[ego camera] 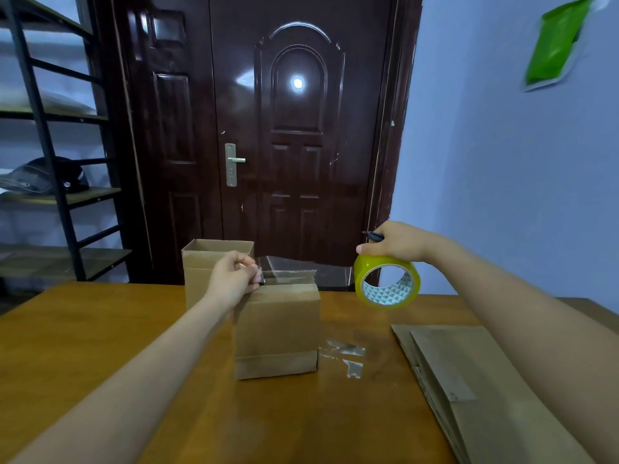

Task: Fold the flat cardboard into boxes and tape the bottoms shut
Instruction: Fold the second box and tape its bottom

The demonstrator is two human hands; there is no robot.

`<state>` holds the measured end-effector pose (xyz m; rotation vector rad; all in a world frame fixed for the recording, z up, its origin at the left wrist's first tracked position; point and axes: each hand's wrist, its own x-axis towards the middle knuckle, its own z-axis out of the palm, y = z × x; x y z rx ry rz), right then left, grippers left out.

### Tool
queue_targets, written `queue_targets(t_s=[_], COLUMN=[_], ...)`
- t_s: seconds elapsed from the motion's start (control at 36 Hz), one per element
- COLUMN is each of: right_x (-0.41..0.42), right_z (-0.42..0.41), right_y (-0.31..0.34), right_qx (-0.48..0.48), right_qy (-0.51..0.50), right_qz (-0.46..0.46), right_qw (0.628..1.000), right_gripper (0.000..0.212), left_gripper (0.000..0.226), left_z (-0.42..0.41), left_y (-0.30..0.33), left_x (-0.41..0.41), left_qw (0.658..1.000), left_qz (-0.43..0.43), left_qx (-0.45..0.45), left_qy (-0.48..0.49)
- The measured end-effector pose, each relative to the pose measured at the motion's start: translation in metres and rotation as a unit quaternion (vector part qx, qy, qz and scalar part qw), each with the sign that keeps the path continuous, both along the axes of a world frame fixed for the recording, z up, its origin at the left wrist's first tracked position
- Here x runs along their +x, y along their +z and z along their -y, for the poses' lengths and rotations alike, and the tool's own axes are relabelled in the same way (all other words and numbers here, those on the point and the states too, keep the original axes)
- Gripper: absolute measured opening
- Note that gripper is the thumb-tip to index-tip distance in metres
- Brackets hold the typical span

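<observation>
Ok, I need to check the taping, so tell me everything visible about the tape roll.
The tape roll is a yellowish-green ring of clear tape on a white core printed with teal triangles. The right hand holds it upright above the table, also gripping a dark pen. A clear strip runs from it to the left hand at the box top.

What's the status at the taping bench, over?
Left hand pinches tape end on near box. Right hand holds tape roll and pen, strip stretched between. Flat cardboard waiting. Nothing in the way.
</observation>
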<state>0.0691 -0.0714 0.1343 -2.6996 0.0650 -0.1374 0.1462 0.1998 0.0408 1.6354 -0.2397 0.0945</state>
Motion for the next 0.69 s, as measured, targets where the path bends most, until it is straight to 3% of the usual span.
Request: queue_targets(t_s=[0.44, 0.69], right_x=[-0.006, -0.004], right_z=[-0.001, -0.011], right_y=[0.002, 0.006], right_qx=[-0.018, -0.028], right_qy=[0.003, 0.027], right_qz=[0.005, 0.001], right_qw=[1.0, 0.999], right_gripper=[0.047, 0.048], left_gripper=[0.015, 0.017], left_z=[-0.001, -0.002], left_y=[-0.011, -0.02], left_x=[-0.003, 0.003], left_qw=[0.991, 0.991], left_qz=[0.131, 0.133], left_qx=[-0.01, 0.006], left_qy=[-0.016, 0.025])
